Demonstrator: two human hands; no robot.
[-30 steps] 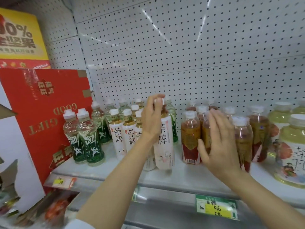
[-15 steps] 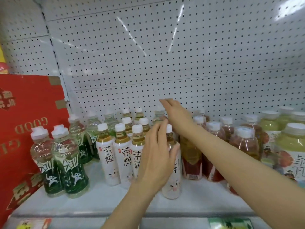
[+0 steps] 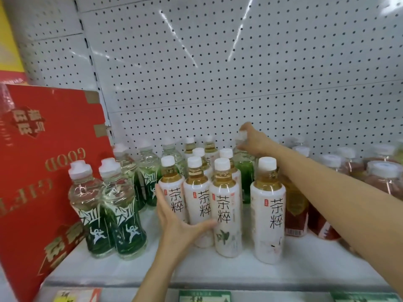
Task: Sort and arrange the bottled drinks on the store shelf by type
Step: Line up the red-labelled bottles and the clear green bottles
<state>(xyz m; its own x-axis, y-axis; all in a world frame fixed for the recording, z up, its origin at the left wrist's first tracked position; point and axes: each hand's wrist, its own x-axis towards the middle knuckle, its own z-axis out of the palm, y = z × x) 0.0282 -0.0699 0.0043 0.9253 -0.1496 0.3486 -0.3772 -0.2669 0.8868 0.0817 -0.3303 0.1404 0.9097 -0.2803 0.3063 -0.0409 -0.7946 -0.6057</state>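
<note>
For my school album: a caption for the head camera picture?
Left hand steadies white tea bottles; right hand grips a green bottle.

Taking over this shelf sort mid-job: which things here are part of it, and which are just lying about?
Part of the job:
- white-label tea bottles, left hand against them
- green-label bottles
- green-label bottle at the back, right hand on its cap
- red-label bottles

Lying about:
- red gift box
- price tags

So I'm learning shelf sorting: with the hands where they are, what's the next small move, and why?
Probably lift the green bottle out from behind the tea bottles. The right hand pinches its cap at the back, and it stands apart from the other green bottles at the left. The left hand steadies the tea row.
</note>
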